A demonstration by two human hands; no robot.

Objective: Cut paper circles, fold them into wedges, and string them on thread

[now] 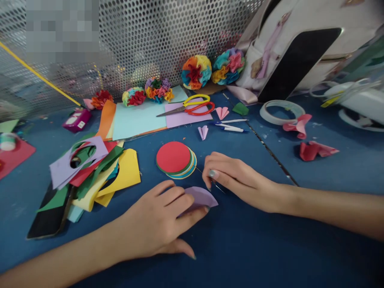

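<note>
A folded lilac paper semicircle is held on the blue table by the left hand, its curved edge projecting to the right beyond the fingertips. The left fingers are curled over the paper and closed on it, with the thumb hidden from view. A thin steel needle is pinched by the fingertips of the right hand, just right of the lilac paper and close to it. A stack of paper circles, topped in red, lies just beyond the hands, not touching them. To the left, a heap of coloured paper offcuts partly covers a phone. Farther off, paper sheets are spread, with yellow-and-red-handled scissors laid on a lilac sheet. Paper rosettes are ranged along a perforated metal screen. On the far right are seen a clear tape roll and crumpled pink paper, while white pens lie nearer the middle. No object is placed between the hands and the lilac paper.
</note>
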